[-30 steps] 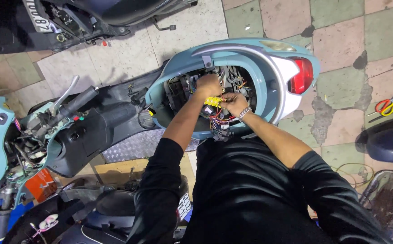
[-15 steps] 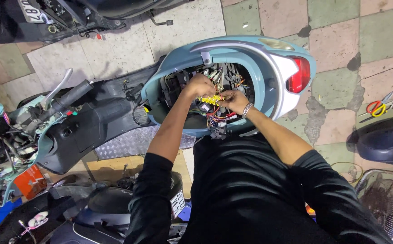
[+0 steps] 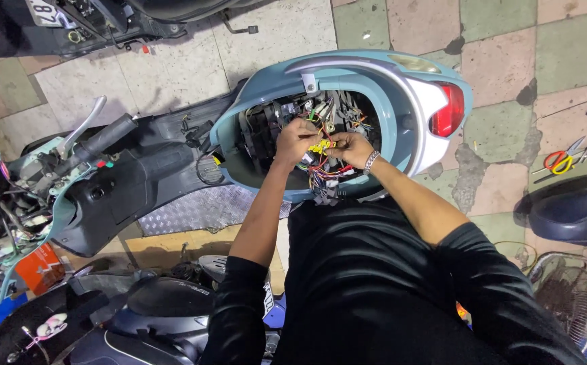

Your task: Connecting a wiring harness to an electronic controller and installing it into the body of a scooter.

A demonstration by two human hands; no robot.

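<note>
Small yellow plastic wiring connector [image 3: 320,145], pinched between both hands in the middle of the open rear compartment [image 3: 253,165] of a light-blue and white scooter body [image 3: 374,71], seat removed. Left hand [image 3: 295,140] curled over it from the left, fingers closed around the connector and the wires beside it. Right hand [image 3: 349,147] meeting it from the right, fingertips pressed together on the same connector (how much of it each hand covers cannot be told). Silver metal bracelet [image 3: 372,162] on the right wrist. Tangle of red, blue and multicoloured wires [image 3: 327,177] spilling below the hands toward the near rim of the compartment. Red tail light [image 3: 447,111] at the right end of the body. Black handlebar grip with silver brake lever [image 3: 97,138] well to the left, over the dark footboard. Orange cardboard box [image 3: 40,268] near the left edge, low down. Red-and-yellow-handled scissors [image 3: 564,161] on the tiled floor [image 3: 496,40] at the right edge. Wire cage of a floor fan [image 3: 570,297] in the lower right corner. Black sleeves and torso filling the bottom centre.
</note>
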